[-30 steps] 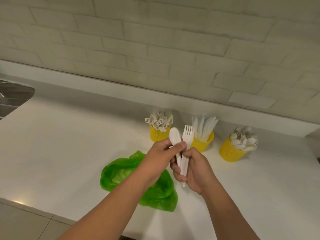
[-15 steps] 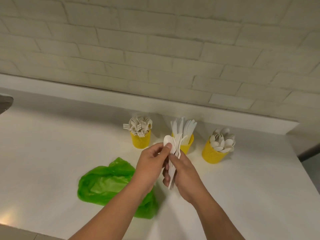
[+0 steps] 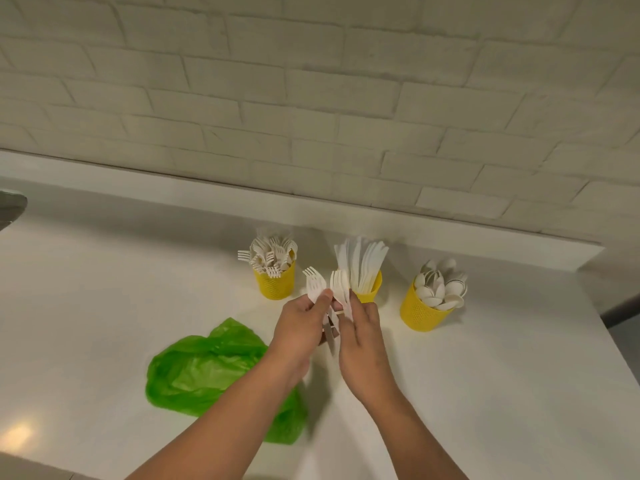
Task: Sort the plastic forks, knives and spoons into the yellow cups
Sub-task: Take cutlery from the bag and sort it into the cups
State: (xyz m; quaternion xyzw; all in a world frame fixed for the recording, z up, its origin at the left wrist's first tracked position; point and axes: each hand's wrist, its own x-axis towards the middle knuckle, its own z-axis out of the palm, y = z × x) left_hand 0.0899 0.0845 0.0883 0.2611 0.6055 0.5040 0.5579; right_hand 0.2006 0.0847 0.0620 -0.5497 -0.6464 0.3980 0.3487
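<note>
Three yellow cups stand in a row near the wall: the left cup [image 3: 274, 286] holds forks, the middle cup [image 3: 373, 290] holds knives, the right cup [image 3: 419, 310] holds spoons. My left hand [image 3: 300, 322] pinches a white plastic fork [image 3: 314, 283] by its neck, tines up. My right hand [image 3: 360, 332] grips a small bunch of white cutlery [image 3: 341, 285] with fork tines on top, just in front of the middle cup. The two hands nearly touch above the counter. Handles below the fingers are mostly hidden.
A crumpled green plastic bag [image 3: 211, 370] lies on the white counter [image 3: 104, 323] under my left forearm. A brick wall with a low ledge [image 3: 311, 202] runs behind the cups. A metal sink edge [image 3: 10, 206] shows at far left. The counter ends at the right [image 3: 613, 344].
A fork has been drawn leftward out of the bunch and now sits in my left hand, apart from the rest. The spoon seen earlier is no longer on top. The view shifted.
</note>
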